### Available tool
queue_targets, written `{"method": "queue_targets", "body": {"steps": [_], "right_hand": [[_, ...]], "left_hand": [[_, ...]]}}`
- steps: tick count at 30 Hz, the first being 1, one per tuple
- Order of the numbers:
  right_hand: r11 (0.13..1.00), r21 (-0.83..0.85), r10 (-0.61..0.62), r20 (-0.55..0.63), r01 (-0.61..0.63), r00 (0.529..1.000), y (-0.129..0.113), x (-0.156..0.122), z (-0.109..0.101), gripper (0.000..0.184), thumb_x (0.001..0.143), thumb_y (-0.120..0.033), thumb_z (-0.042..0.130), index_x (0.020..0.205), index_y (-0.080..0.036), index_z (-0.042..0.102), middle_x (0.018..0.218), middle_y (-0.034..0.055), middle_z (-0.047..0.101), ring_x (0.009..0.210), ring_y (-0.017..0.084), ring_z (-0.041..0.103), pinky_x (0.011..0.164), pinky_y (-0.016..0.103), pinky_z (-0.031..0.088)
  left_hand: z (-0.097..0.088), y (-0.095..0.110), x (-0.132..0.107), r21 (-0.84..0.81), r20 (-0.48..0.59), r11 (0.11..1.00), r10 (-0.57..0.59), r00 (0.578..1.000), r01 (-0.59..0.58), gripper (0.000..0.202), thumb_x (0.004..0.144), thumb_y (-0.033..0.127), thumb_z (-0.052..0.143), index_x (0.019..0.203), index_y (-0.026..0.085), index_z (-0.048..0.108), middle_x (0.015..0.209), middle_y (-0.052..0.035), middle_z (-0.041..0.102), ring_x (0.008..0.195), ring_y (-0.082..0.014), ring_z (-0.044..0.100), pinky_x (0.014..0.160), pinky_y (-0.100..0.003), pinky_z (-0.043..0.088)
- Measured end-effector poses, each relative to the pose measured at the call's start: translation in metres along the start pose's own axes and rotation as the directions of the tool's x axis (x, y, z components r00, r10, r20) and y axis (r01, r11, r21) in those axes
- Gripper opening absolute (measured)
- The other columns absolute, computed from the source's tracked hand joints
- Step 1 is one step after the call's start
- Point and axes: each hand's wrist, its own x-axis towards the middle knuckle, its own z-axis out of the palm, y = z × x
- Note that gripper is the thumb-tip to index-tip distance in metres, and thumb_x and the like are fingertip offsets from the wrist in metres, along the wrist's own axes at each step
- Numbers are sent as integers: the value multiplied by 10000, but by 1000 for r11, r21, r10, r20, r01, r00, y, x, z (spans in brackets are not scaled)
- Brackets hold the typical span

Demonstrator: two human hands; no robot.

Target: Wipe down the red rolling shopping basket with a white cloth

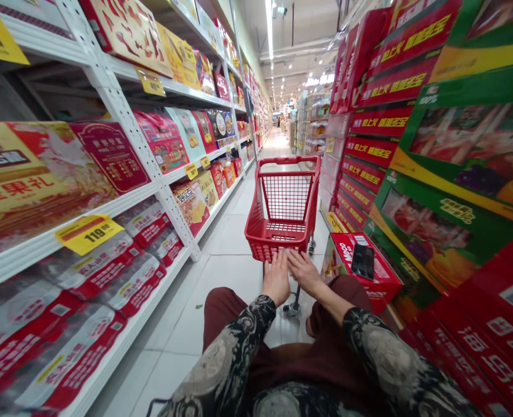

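the rear rim of a red plastic shopping cart (pixel 260 246) is touched by both hands. the left hand (pixel 277 279) and the right hand (pixel 304 272) are laid palm-down close together, with the fingers spread over the rim; how firmly it is gripped cannot be told. patterned dark sleeves (pixel 234 347) are seen behind each hand. just right of the right hand, a red carton (pixel 384 278) sits low, with a black phone (pixel 363 262) lying on top. farther right, stacked red cartons (pixel 364 156) and green fruit-printed cartons (pixel 456 174) rise. left of the left hand stands white metal shelving (pixel 117 98) bearing gift boxes. a light hold could let the cart drift; if it were swung right, the carton could be struck and the phone knocked onto the tiled floor (pixel 221 243), while a swing left could catch the shelving.
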Motion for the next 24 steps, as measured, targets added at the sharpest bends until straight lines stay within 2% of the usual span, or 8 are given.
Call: {"method": "queue_targets", "body": {"steps": [3,5,7,13,16,20,24], "right_hand": [[996,-4,84,-108,-85,991,8,18,-27,453,852,-189,460,1304,-169,434,1343,103,458,1317,223,276,1048,423,219],[993,-16,116,-114,-118,987,12,22,-32,465,854,-197,465,1316,-173,418,1350,101,450,1321,228,266,1044,423,209],[992,-33,119,-80,-122,990,12,16,-24,439,858,-187,459,1296,-176,441,1340,100,463,1302,233,303,1030,421,222],[987,-45,155,96,-151,983,-1,-27,18,399,833,-141,482,1231,-171,494,1303,107,500,1243,239,389,981,440,294],[986,-30,166,140,-164,976,-4,-33,18,407,805,-143,519,1212,-173,513,1288,110,513,1224,244,409,952,419,326],[981,8,196,0,-196,981,6,-17,-9,449,789,-143,523,1237,-166,501,1290,107,513,1241,249,384,960,396,294],[959,50,283,-140,-278,949,18,0,-29,507,787,-143,494,1292,-168,444,1328,109,474,1288,239,312,987,406,236]], "left_hand": [[-4,-1,5,-9,-39,998,-57,998,56,824,628,73,428,1402,91,146,1495,-128,136,1378,-237,79,1101,-484,122],[-5,-2,7,-15,-52,996,-83,995,82,823,628,72,431,1401,90,149,1493,-134,146,1377,-244,88,1097,-489,129],[-3,-2,7,-16,-48,997,-79,996,78,821,629,74,430,1400,91,150,1493,-134,147,1377,-243,90,1095,-489,136],[8,6,3,8,-2,1000,-8,1000,8,824,622,98,435,1396,76,154,1493,-136,146,1377,-233,91,1101,-471,126],[9,9,2,12,18,1000,12,1000,-12,825,614,101,445,1389,55,166,1488,-157,146,1376,-243,95,1096,-483,132],[5,10,5,12,-2,1000,7,1000,-7,818,620,85,436,1391,63,162,1490,-151,145,1377,-242,93,1094,-489,136],[0,9,9,17,-27,998,-52,998,52,806,631,78,427,1392,73,163,1492,-137,145,1374,-248,106,1093,-488,145]]}}
